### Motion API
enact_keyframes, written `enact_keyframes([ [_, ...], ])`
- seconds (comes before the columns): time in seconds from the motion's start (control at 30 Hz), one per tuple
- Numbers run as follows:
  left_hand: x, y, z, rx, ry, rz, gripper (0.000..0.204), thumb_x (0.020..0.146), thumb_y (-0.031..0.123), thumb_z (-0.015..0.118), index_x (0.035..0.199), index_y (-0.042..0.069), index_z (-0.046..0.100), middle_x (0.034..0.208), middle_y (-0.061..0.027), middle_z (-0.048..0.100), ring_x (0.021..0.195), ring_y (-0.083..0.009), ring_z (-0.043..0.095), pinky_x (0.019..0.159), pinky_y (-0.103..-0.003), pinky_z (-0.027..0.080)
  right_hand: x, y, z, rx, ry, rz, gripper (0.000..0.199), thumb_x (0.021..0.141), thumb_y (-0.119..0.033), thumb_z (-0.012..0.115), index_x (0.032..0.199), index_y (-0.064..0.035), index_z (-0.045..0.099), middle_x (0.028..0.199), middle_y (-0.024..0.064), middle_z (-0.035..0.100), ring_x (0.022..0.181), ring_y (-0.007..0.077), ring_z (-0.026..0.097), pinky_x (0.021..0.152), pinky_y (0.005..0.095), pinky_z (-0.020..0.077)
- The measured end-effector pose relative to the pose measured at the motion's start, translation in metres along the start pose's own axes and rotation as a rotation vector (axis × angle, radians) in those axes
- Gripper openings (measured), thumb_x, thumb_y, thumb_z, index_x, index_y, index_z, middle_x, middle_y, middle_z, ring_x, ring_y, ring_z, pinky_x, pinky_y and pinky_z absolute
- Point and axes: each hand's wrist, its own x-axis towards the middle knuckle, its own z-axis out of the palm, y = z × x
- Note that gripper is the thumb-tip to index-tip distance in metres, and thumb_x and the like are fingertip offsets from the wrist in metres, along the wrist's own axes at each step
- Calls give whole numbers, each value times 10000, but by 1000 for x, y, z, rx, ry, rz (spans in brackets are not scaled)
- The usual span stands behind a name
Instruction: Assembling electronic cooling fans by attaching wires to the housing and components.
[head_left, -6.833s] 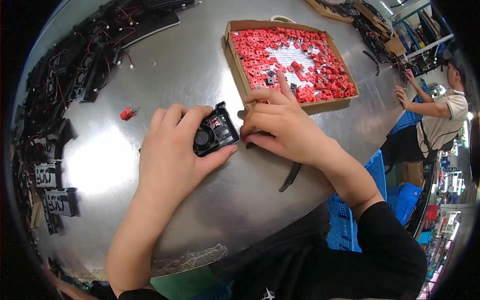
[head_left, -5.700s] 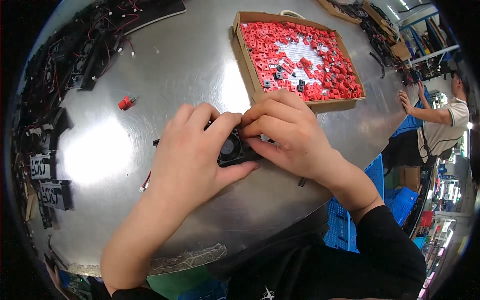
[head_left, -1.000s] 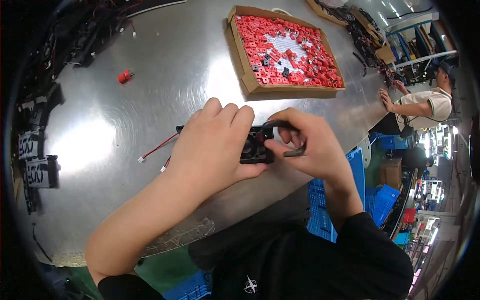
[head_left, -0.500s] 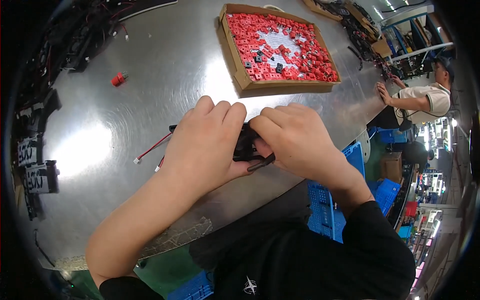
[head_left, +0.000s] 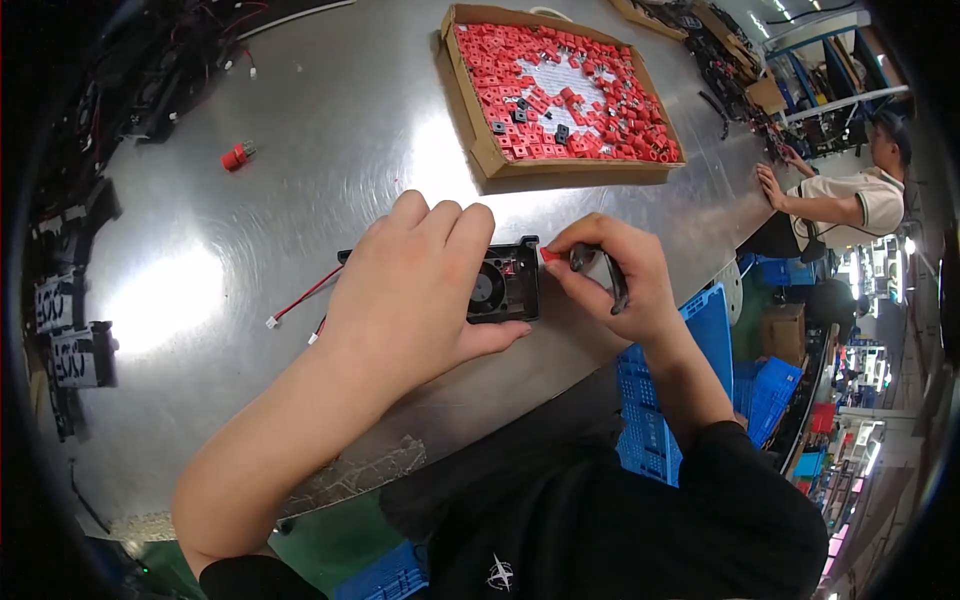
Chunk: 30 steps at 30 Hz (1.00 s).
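Observation:
My left hand (head_left: 415,280) is closed over a black plastic housing (head_left: 522,295) with a small fan (head_left: 487,288) set in it, keeping it on the metal table; much of the housing is hidden under the fingers. Red wires with white plugs (head_left: 273,321) come out on its left side. Just off the housing's right end, my right hand (head_left: 630,265) pinches a small red piece (head_left: 548,255) between thumb and forefinger. Tucked in the same palm is a black-handled hand tool (head_left: 618,292), its kind partly hidden.
A cardboard tray (head_left: 480,150) of red connector parts, with a few black ones, stands at the back. One red connector (head_left: 236,157) lies alone at left. Dark wired assemblies line the left edge. Blue crates (head_left: 645,420) stand below the table's right edge; a co-worker (head_left: 845,190) is at far right.
My right hand has drawn back to the right from the housing, uncovering the fan, the red piece and the tool. My left hand has stayed nearly in place.

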Motion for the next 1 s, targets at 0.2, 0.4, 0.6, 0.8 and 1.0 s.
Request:
enact_keyframes([
  [0.2,5,2,-1,-92,21,-17,651,649,418,957,1049,43,606,1011,-136,635,977,-365,582,865,-462,505,-21,24,-12,-296,-84,-118,400,811,-45,856,1185,-33,714,992,102,673,934,236,683,787,352,529],
  [0.4,7,5,-1,-58,-13,-45,678,634,422,963,1059,35,604,1009,-140,641,987,-374,592,847,-468,511,-18,52,-43,-598,107,93,1098,671,-457,976,1577,-73,491,1375,186,594,1223,359,615,1032,464,504],
  [0.6,11,8,-1,-20,-39,-61,708,627,436,971,1078,28,608,1004,-132,642,980,-363,596,837,-457,513,-25,32,-36,-564,143,-53,658,789,-287,905,1365,-87,656,1351,142,630,1241,367,609,1045,469,504],
  [0.8,9,11,-2,-13,-44,-73,718,613,426,982,1087,25,621,993,-130,645,974,-356,595,832,-445,514,-12,27,2,-234,73,-78,217,829,-28,808,1017,-54,702,1057,82,690,987,308,675,838,404,560],
  [1.0,12,9,-4,-37,-43,-67,678,604,400,978,1051,35,622,983,-115,643,936,-350,581,801,-446,508,-5,25,2,-214,43,-67,202,824,1,796,988,-41,687,1038,79,699,959,313,680,830,410,559],
])
